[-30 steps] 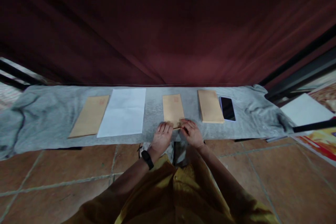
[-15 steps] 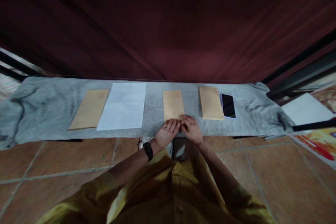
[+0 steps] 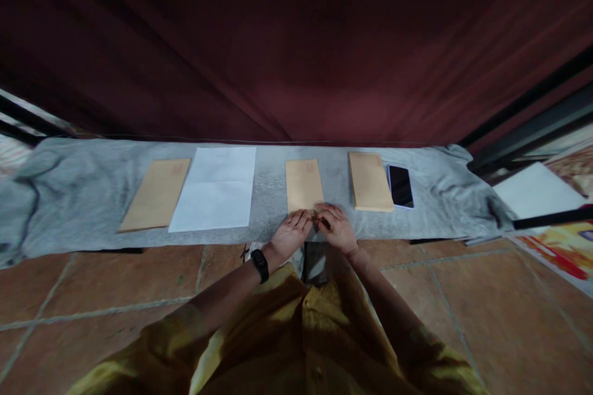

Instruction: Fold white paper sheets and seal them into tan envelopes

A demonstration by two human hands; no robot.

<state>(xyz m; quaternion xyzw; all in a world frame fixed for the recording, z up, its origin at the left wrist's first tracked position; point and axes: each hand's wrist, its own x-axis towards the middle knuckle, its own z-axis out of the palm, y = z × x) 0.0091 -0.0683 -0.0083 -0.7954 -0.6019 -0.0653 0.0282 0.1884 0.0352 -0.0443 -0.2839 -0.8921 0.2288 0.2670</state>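
Note:
A brown paper envelope (image 3: 304, 185) with a faint reddish printed mark lies flat in front of me, its near end under my fingers. My left hand (image 3: 291, 234) rests on its near left corner, fingers bent and together. Across from it my right hand (image 3: 337, 228) pinches at the near right edge, thumb and fingers closed. The fingertips of both hands almost meet, and they cover the envelope's near edge, so any fold there is hidden. A black watch (image 3: 260, 265) is on my left wrist.
Left of the envelope lie white paper sheets (image 3: 215, 188) with a crease, and beyond them more brown envelopes (image 3: 155, 194). To the right are a stack of brown envelopes (image 3: 369, 182) and a phone (image 3: 401, 186). A grey cloth (image 3: 92, 197) covers the narrow bench; a dark red curtain (image 3: 287, 62) hangs behind.
Both hands stay at the envelope's near end, with only slight finger movement. The whole view has shifted a little, so the things on the bench appear slightly further left.

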